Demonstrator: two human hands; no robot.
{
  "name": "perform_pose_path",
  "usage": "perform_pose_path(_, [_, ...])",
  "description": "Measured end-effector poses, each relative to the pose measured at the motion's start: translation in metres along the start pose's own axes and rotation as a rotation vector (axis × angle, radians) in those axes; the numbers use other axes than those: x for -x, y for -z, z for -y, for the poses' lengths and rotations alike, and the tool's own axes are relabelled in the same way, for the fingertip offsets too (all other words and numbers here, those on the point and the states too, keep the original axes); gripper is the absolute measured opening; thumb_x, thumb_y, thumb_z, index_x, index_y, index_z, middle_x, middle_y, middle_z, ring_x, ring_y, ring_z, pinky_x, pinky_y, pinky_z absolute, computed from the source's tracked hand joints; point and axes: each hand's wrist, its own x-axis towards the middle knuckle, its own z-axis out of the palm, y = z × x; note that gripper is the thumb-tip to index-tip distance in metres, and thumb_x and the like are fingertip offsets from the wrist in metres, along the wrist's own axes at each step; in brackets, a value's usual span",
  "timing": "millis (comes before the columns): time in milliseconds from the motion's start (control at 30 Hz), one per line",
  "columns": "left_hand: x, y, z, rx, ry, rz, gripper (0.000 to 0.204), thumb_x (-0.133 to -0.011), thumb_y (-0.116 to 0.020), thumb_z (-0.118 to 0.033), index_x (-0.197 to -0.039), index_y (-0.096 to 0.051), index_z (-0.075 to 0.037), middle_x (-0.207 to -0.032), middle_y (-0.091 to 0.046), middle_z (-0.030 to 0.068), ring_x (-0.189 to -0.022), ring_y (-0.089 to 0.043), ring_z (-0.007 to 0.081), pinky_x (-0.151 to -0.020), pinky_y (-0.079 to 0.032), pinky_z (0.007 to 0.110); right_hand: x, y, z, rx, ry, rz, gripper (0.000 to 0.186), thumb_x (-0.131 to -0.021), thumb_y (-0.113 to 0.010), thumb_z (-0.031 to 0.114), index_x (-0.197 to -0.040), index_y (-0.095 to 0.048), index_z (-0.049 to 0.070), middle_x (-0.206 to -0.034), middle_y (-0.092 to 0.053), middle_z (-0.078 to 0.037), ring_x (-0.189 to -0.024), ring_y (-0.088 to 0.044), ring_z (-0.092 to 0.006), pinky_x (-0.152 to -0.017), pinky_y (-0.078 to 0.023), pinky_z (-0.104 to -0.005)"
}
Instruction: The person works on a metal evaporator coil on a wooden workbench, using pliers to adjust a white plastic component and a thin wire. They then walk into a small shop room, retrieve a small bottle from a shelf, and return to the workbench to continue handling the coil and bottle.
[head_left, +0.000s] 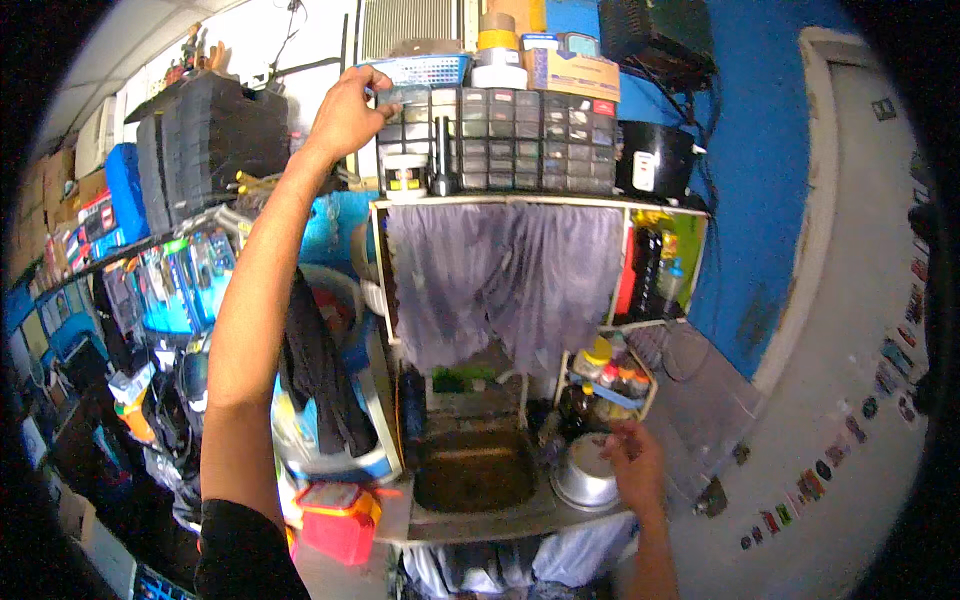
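Note:
My left hand (345, 115) is raised to the upper left corner of a black cabinet (540, 92) with several small clear drawers. Its fingers and thumb close around the front of a small drawer (392, 98), just below a blue plastic basket (425, 70). Under that hand stand a white jar (405, 176) with a dark label and a black flashlight (443, 160). Lower right, my right hand (635, 462) hangs in front of a silver pot (585, 472). Motion smears its fingers, so whether they hold anything is unclear.
Below the cabinet, a grey curtain (505, 280) covers a shelf above a metal sink (475, 475). Right of the sink, a small rack (612, 400) holds bottles and jars. Tape rolls (498, 58) and a cardboard box (570, 75) sit on the cabinet. A red container (338, 525) stands lower left.

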Motion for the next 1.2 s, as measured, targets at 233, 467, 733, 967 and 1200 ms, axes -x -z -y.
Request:
perform_pose_path(233, [-0.101, -0.056, 0.131, -0.321, 0.002, -0.015, 0.072, -0.083, -0.08, -0.057, -0.14, -0.061, -0.019, -0.142, -0.058, 0.0156, -0.134, -0.053, 0.04, -0.11, -0.043, 0.057, -0.178, -0.061, 0.156, 0.122, 0.591, -0.058, 0.016, -0.093, -0.072, 0.005, -0.108, -0.069, 0.0, -0.091, -0.073, -0.01, -0.08, -0.068, -0.016, -0.077, -0.055, -0.0324])
perform_pose_path(467, [-0.15, -0.075, 0.183, -0.029, 0.09, 0.272, 0.066, -0.082, -0.079, -0.063, -0.126, -0.073, -0.015, -0.118, -0.073, 0.0142, -0.115, -0.068, 0.0294, -0.102, -0.051, 0.043, -0.32, -0.111, 0.27, 0.311, 1.014, -0.1, 0.019, -0.089, -0.075, 0.011, -0.102, -0.068, 0.0, -0.08, -0.069, -0.014, -0.072, -0.068, -0.0286, -0.071, -0.054, -0.0366])
perform_pose_path(733, [-0.173, -0.069, 0.199, 0.192, 0.205, 0.276, 0.03, -0.087, -0.08, -0.038, -0.099, -0.079, -0.01, -0.093, -0.076, 0.0073, -0.093, -0.068, 0.0217, -0.095, -0.05, 0.04, -0.452, -0.178, 0.357, 0.511, 1.302, -0.187, 0.047, -0.079, -0.083, 0.028, -0.114, -0.066, 0.002, -0.107, -0.069, -0.019, -0.104, -0.069, -0.0354, -0.091, -0.056, -0.0481])
perform_pose_path(967, [-0.178, -0.095, 0.182, -0.01, 0.448, 0.134, 0.043, -0.088, -0.073, -0.036, -0.111, -0.076, 0.0, -0.098, -0.075, 0.0178, -0.092, -0.072, 0.027, -0.085, -0.057, 0.044, -0.486, -0.234, 0.369, 0.73, 1.282, -0.41, 0.063, -0.071, -0.087, 0.022, -0.124, -0.061, 0.002, -0.132, -0.058, -0.021, -0.112, -0.068, -0.0392, -0.094, -0.058, -0.0526])
perform_pose_path(1200, [-0.18, -0.099, 0.181, 0.29, 0.51, 0.25, 0.036, -0.095, -0.058, -0.03, -0.109, -0.073, 0.0, -0.083, -0.072, 0.01, -0.06, -0.068, 0.0189, -0.062, -0.06, 0.036, -0.498, -0.229, 0.372, 0.684, 1.261, -0.295, 0.06, -0.075, -0.088, 0.023, -0.125, -0.062, 0.002, -0.117, -0.069, -0.021, -0.11, -0.068, -0.0407, -0.096, -0.055, -0.05])
